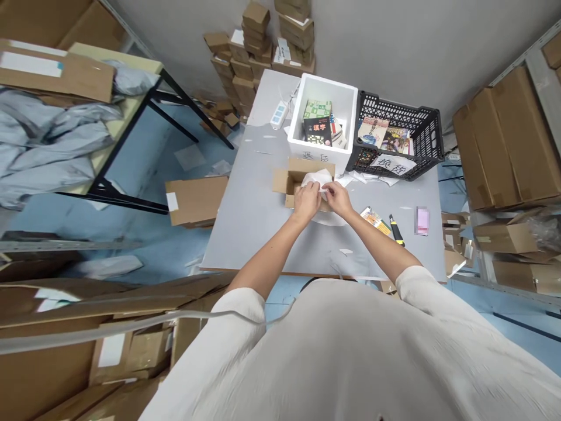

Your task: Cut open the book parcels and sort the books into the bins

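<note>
An open cardboard box [294, 175] stands on the grey table, its flaps folded out. Over its near right part my left hand [307, 200] and my right hand [338, 197] are close together, both closed on thin white wrapping [322, 176]. Whether the wrapping has anything inside is hidden by my fingers. More white material lies just below the box, partly under my hands. To the right of my right forearm are a colourful booklet [376, 220] and a yellow-and-black utility knife [397, 230].
Behind the box stand a white foam bin [324, 153] with books and a black plastic crate [432, 137] with books. A power strip [279, 115] lies left of the bin, a blurred pink item [422, 221] at right. Stacked cartons [255, 47] stand behind the table.
</note>
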Demonstrator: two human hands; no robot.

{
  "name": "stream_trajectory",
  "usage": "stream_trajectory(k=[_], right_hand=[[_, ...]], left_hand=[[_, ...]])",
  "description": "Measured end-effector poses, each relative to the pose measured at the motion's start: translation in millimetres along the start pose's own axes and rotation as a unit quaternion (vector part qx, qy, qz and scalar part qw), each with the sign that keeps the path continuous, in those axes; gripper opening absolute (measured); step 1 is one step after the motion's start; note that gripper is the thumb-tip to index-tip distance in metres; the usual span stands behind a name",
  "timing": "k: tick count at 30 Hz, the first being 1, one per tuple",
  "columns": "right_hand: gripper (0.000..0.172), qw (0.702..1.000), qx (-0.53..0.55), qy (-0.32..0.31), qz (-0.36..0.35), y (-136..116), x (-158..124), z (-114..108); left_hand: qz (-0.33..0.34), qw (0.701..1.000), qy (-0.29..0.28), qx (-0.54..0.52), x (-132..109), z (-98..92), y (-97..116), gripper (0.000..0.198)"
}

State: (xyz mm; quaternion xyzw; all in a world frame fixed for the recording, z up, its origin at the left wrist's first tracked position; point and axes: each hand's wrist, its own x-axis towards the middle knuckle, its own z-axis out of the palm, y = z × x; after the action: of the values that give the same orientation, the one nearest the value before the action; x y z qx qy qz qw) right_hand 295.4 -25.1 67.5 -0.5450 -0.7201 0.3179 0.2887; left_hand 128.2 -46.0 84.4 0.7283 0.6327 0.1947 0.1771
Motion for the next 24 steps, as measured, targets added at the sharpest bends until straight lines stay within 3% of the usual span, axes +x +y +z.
stream_trajectory(k=[8, 12, 18, 22, 24], right_hand=[[0.03, 0.993, -0.041, 0.005, 0.108, 14, 21, 28], [0.03, 0.989, -0.085, -0.01, 0.118, 15, 24, 34], [0.038, 0.984, -0.114, -0.027, 0.133, 20, 26, 35], [0.041, 0.983, -0.123, -0.037, 0.132, 22, 28, 36], [0.044, 0.985, -0.114, -0.056, 0.116, 23, 28, 37]], left_hand=[[-0.02, 0.999, 0.038, 0.008, 12, 14.1, -35, 0.024], [-0.018, 0.999, 0.005, -0.028, 21, 26.3, -46, 0.027], [-0.017, 0.999, -0.038, 0.006, 22, 20.2, -41, 0.052], [0.003, 1.0, 0.009, 0.005, 20, 10.3, -38, 0.046], [0.022, 1.0, -0.002, 0.006, 22, 12.4, -40, 0.041]])
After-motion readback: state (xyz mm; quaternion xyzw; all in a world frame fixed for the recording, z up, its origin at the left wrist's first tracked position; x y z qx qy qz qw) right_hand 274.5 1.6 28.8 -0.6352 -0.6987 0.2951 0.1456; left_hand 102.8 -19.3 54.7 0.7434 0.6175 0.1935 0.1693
